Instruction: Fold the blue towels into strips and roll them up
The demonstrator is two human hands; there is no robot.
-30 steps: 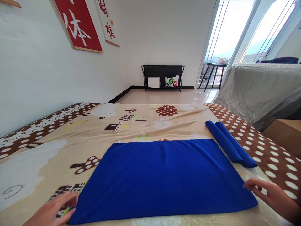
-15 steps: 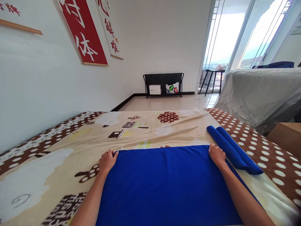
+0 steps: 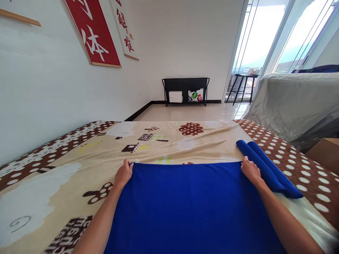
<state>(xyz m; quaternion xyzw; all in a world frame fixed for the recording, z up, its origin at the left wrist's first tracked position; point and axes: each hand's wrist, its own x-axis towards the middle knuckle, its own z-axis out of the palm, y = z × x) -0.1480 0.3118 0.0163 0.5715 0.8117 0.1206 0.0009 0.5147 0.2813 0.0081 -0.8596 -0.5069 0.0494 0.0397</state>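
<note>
Blue cloth [image 3: 190,208], short of blanket's [image 3: 212,146] far edge: likely light, floppy; take cloth's far corners, pinched in both hands [image 3: 124,173].

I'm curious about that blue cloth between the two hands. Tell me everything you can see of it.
The blue cloth is a plain, deep-blue piece of soft-looking fabric, spread out over the patterned blanket with only faint creases. The left hand grips its far left corner and the right hand its far right corner; the far edge between them dips slightly. Its near edge runs out of the picture. Rolled blue fabric lies to its right.
</note>
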